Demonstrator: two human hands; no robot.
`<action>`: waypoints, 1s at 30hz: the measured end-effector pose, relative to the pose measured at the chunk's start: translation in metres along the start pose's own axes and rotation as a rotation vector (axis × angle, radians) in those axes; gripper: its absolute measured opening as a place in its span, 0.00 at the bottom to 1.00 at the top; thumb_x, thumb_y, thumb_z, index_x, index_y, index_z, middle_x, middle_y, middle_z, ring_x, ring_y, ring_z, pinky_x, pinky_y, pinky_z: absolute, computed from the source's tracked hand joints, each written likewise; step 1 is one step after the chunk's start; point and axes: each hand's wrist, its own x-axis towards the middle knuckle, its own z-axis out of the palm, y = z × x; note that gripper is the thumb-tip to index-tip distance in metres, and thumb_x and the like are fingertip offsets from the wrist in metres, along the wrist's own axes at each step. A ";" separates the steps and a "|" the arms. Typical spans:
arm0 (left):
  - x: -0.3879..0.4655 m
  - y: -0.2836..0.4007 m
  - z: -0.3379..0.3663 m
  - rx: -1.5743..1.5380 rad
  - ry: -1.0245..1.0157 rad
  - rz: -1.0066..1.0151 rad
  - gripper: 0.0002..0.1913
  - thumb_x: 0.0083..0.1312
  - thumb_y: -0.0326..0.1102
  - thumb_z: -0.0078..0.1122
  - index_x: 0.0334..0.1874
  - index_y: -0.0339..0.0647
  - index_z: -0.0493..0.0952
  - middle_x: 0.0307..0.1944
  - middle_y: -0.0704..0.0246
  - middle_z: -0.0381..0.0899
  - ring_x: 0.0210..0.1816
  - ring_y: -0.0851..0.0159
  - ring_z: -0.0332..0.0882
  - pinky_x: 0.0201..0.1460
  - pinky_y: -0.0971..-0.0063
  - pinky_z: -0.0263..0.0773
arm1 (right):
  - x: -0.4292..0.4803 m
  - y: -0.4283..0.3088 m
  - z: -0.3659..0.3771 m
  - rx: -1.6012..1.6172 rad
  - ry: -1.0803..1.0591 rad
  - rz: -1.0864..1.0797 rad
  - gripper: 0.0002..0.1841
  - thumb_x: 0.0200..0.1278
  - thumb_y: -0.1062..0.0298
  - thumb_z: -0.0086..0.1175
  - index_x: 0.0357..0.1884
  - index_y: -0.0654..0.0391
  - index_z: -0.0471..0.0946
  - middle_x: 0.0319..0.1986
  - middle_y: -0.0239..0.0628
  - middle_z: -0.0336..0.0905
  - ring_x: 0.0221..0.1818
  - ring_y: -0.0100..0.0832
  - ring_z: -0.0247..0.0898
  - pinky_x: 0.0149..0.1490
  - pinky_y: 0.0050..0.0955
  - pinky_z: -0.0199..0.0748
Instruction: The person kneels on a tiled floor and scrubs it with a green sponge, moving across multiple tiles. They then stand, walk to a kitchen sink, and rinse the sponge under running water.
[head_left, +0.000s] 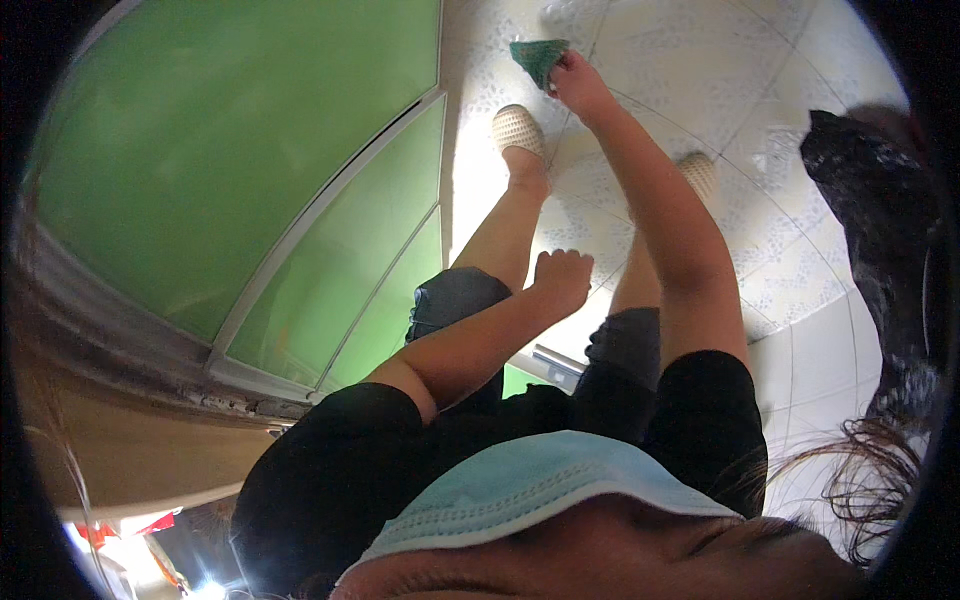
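My right hand is stretched forward, low over the tiled floor, and pinches a green scouring pad by one side. Whether the pad touches the tiles I cannot tell. Closer to me, my left hand is curled into a loose fist above the gap between my knees, and no object shows in it. Under my right hand's reach, one light woven-pattern slipper is on my left foot; the other slipper is partly hidden behind my right forearm.
Green cabinet panels in pale metal frames rise close on the left. A black plastic bag hangs or stands at the right, beside a white tiled surface. A bright light glares at the lower left.
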 end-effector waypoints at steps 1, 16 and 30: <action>0.003 -0.002 0.001 0.056 -0.051 0.016 0.16 0.66 0.41 0.59 0.51 0.39 0.74 0.44 0.57 0.80 0.49 0.53 0.78 0.50 0.53 0.72 | 0.020 0.006 0.015 -0.067 0.003 -0.047 0.17 0.63 0.66 0.49 0.50 0.62 0.77 0.40 0.45 0.83 0.43 0.38 0.79 0.50 0.39 0.75; 0.000 -0.051 -0.064 -0.112 -0.089 0.129 0.19 0.64 0.49 0.59 0.45 0.38 0.79 0.44 0.58 0.79 0.48 0.54 0.77 0.47 0.55 0.70 | 0.094 0.052 0.181 -0.126 0.167 -0.060 0.17 0.54 0.61 0.64 0.43 0.60 0.80 0.36 0.42 0.85 0.41 0.38 0.82 0.48 0.33 0.77; 0.001 -0.044 -0.120 -0.180 -0.155 0.053 0.25 0.65 0.45 0.61 0.58 0.35 0.71 0.46 0.55 0.78 0.50 0.53 0.77 0.53 0.56 0.70 | 0.254 -0.125 0.065 -0.379 0.515 -0.439 0.13 0.57 0.61 0.56 0.36 0.62 0.80 0.31 0.53 0.81 0.38 0.54 0.78 0.44 0.49 0.74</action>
